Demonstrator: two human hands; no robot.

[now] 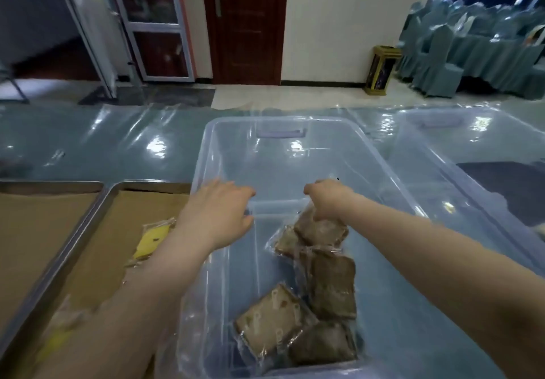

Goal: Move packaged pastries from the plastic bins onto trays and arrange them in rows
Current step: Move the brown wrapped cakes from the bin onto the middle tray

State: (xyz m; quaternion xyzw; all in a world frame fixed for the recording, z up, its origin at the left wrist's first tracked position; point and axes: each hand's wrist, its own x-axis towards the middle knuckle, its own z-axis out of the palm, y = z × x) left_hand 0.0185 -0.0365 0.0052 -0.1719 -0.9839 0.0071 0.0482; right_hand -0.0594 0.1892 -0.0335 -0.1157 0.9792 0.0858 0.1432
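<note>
Right hand pinches a brown pastry packet in the clear bin; left hand, spread loose, crosses its left wall beside the tray.

Clear bin: far half of the floor is bare, open from above. The near half is crowded with brown pastry packs. The bin's left wall stands between the packs and the lined tray. The tray's far end is bare paper, with a yellow pastry pack mid-tray. Second bin sits just beside on the right.
</note>
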